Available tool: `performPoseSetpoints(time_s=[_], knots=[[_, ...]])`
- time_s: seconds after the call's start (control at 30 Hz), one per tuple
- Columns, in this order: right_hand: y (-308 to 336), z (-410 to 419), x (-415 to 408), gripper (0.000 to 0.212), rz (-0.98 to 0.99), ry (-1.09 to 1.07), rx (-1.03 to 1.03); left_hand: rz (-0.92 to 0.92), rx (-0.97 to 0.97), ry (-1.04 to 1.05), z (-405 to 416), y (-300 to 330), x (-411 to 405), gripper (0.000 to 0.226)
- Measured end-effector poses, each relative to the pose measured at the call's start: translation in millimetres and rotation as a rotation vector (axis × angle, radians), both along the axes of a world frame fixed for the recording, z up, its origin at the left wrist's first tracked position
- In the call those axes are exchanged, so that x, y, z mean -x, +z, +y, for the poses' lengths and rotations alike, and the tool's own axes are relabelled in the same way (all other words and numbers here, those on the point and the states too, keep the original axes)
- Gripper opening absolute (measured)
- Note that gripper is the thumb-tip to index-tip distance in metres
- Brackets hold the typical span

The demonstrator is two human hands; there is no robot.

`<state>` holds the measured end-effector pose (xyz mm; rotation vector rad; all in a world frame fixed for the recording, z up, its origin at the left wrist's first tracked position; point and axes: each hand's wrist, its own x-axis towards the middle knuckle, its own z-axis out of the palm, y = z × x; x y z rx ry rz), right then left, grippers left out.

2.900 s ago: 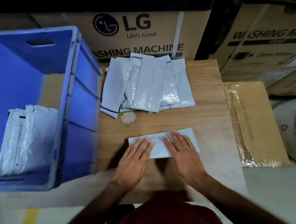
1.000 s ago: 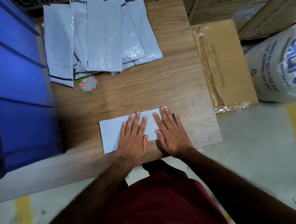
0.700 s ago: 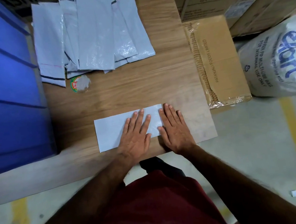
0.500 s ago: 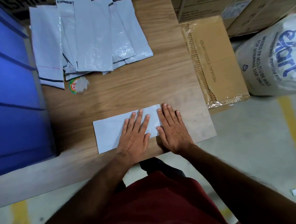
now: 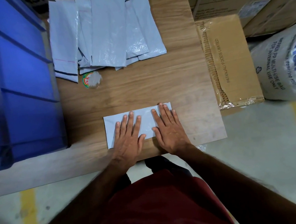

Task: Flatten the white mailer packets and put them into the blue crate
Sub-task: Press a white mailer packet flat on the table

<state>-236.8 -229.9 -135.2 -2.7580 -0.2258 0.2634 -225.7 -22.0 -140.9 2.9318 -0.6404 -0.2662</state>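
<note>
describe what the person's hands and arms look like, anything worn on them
Both hands, left and right, are bare: no gloves, rings or watch show. The forearms are bare too, with no sleeves in view. A dark red garment covers the torso below.

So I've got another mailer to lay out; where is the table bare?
A bare band of table runs between the mailer pile and the mailer under both flat hands, left hand, right hand. A strip beside the cardboard box is bare too. The far left is crowded.
</note>
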Motion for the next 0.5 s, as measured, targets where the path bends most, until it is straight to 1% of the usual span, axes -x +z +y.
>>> performPoseSetpoints(time_s=[0.13,0.27,0.37,0.43,0.5], knots=[[1.8,17.6,1.2,0.061,-0.037,0.085,-0.022,0.0,0.009,0.057,7.8,-0.2,0.9,0.065],[-1.2,24.3,2.6,0.06,-0.007,0.06,-0.014,0.036,0.019,0.029,12.7,-0.6,-1.2,0.065],[7.0,30.5,-1.4,0.062,-0.024,0.056,-0.008,-0.008,0.03,0.029,23.6,4.6,-4.1,0.064],[8.8,40.3,-5.7,0.062,-0.048,0.08,-0.009,-0.032,-0.001,0.072,36.9,2.5,-3.0,0.065],[5.8,50.6,-7.8,0.062,-0.041,0.1,0.009,-0.011,-0.017,0.123,50.2,-1.4,-1.3,0.068]])
